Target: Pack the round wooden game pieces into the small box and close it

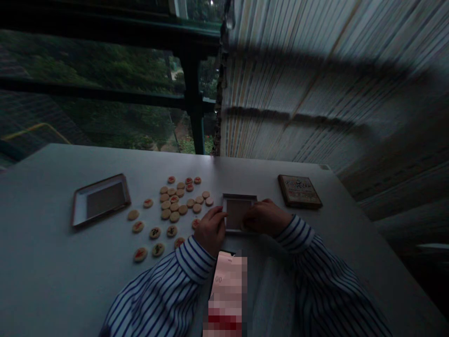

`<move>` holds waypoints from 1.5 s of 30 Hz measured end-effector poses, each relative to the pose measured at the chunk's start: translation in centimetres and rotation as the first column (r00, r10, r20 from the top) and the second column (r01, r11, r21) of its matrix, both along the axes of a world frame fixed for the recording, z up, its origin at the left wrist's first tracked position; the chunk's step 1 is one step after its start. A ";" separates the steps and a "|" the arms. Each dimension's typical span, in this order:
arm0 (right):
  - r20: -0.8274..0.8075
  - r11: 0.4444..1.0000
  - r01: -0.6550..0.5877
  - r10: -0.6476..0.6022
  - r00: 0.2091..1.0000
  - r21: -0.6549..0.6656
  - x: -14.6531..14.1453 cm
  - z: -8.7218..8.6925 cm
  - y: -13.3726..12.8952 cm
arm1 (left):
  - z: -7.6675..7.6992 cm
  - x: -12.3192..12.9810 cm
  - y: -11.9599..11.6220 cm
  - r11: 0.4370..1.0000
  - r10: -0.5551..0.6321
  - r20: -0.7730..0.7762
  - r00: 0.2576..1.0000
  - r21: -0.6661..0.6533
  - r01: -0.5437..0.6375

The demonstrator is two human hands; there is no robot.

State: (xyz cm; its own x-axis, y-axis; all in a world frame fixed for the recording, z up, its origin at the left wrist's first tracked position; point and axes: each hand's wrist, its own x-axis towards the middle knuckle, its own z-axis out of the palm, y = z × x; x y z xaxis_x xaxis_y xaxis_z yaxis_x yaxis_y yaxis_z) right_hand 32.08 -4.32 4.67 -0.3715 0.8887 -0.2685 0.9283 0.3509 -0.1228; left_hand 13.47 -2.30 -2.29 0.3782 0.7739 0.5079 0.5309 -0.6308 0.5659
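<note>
Head view, grip first: my left hand is partly closed, fingertips at the left wall of the shallow open box; whether they pinch it, I cannot tell. My right hand is curled over the right side, fingers reaching inside; their closure and any item held are hidden. Step in hand, as I judge it: handling at the box interior, with the left hand steadying. From this posture, sound practice calls for the left hand holding the wall steady and the right fingertips kept within the rim. Adjacent, left: xiangqi pieces, loosely spread, some showing red or black characters. Beyond them lies a second open tray; on the right, a box with a printed cover. Obstructions noted: pieces crowding the left wrist, one partly covered; a phone just below the box; dim light on the white table.
</note>
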 end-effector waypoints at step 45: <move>0.002 0.999 0.011 -0.011 1.000 -0.031 -0.3 0.3 -0.3 | -0.1 -0.1 0.1 1.000 -0.019 -0.009 1.000 0.014 0.019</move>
State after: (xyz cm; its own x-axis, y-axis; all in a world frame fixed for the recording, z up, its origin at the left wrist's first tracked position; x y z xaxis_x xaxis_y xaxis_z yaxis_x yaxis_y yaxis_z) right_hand 31.76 -4.63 4.99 -0.3611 0.8839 -0.2972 0.9324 0.3367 -0.1317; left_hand 13.33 -2.16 -2.35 0.3974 0.7594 0.5151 0.5239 -0.6487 0.5521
